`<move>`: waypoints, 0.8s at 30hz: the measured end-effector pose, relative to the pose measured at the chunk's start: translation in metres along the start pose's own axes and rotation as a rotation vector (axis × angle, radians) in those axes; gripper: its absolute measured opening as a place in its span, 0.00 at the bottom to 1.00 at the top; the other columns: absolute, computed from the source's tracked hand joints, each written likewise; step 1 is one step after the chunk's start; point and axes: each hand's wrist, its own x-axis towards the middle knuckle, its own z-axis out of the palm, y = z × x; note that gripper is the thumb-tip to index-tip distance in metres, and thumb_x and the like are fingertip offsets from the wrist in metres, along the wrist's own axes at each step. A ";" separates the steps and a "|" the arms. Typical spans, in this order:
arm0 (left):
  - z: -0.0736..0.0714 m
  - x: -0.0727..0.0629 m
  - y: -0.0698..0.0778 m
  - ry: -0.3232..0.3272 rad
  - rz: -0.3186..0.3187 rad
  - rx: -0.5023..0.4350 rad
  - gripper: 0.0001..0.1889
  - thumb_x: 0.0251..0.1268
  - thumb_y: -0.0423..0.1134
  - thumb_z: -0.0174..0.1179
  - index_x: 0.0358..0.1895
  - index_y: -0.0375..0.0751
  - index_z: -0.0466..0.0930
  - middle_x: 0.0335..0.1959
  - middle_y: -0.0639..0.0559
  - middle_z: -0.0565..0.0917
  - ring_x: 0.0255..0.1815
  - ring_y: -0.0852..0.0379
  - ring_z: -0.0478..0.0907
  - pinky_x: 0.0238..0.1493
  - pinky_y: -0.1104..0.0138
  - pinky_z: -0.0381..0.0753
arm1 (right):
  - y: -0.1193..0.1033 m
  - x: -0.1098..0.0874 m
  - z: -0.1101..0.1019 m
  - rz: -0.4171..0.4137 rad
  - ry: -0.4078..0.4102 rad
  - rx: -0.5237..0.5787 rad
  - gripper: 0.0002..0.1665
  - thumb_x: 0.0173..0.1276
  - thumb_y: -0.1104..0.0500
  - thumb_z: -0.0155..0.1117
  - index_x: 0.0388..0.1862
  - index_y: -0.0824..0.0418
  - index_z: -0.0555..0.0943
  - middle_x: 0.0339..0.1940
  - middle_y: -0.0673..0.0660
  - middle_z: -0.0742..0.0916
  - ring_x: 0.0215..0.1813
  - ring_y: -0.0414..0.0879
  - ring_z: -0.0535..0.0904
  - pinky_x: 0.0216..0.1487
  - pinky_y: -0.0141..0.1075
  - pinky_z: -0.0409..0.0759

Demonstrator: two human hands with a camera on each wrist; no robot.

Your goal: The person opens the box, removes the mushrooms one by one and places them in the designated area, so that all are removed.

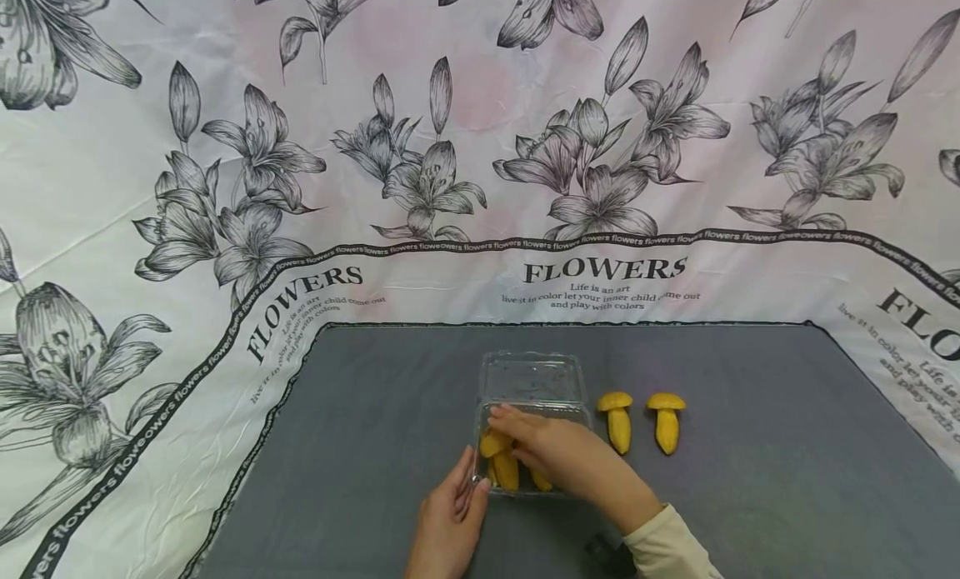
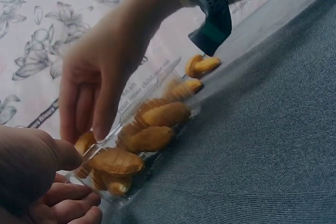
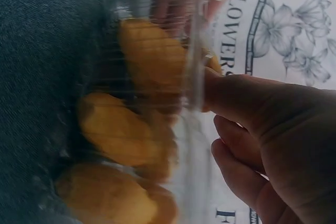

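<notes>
A clear plastic clamshell box [image 1: 570, 408] sits on the grey tabletop with its lid [image 1: 531, 381] folded back. Several yellow mushrooms [image 2: 152, 139] lie side by side inside it. My left hand [image 1: 447, 521] pinches the box's left wall, thumb on the rim and fingers lower down the outside. From above, my right hand [image 1: 566, 458] reaches into the left part of the box. Its thumb and fingers pinch a yellow mushroom [image 2: 85, 142] there, mostly hidden by the fingers in the right wrist view.
Two more yellow mushrooms, a nearer one [image 1: 618, 425] and a farther one [image 1: 666, 425], lie on the grey table [image 1: 360, 429] right of the box. Behind the table hangs a white cloth [image 1: 450, 287] printed with flowers. A dark band [image 2: 212, 19] is on the right wrist.
</notes>
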 end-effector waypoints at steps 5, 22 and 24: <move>0.001 0.001 -0.001 0.003 0.000 -0.002 0.35 0.82 0.43 0.61 0.79 0.25 0.61 0.75 0.28 0.69 0.73 0.37 0.72 0.67 0.60 0.80 | 0.003 0.002 0.008 0.002 -0.005 -0.008 0.31 0.77 0.60 0.69 0.77 0.57 0.76 0.76 0.57 0.79 0.46 0.51 0.90 0.44 0.41 0.92; 0.000 0.001 0.001 -0.004 -0.026 -0.002 0.36 0.82 0.46 0.61 0.80 0.25 0.61 0.76 0.28 0.68 0.75 0.37 0.70 0.67 0.58 0.80 | 0.007 0.004 0.012 -0.047 0.040 0.002 0.25 0.79 0.61 0.67 0.73 0.56 0.79 0.73 0.55 0.82 0.45 0.50 0.91 0.45 0.39 0.92; 0.000 0.001 0.001 -0.003 -0.026 -0.001 0.36 0.82 0.46 0.61 0.80 0.25 0.61 0.76 0.28 0.68 0.75 0.37 0.70 0.67 0.58 0.80 | 0.008 0.004 0.012 -0.055 0.044 0.005 0.25 0.79 0.61 0.67 0.73 0.57 0.80 0.73 0.56 0.82 0.45 0.49 0.91 0.45 0.38 0.92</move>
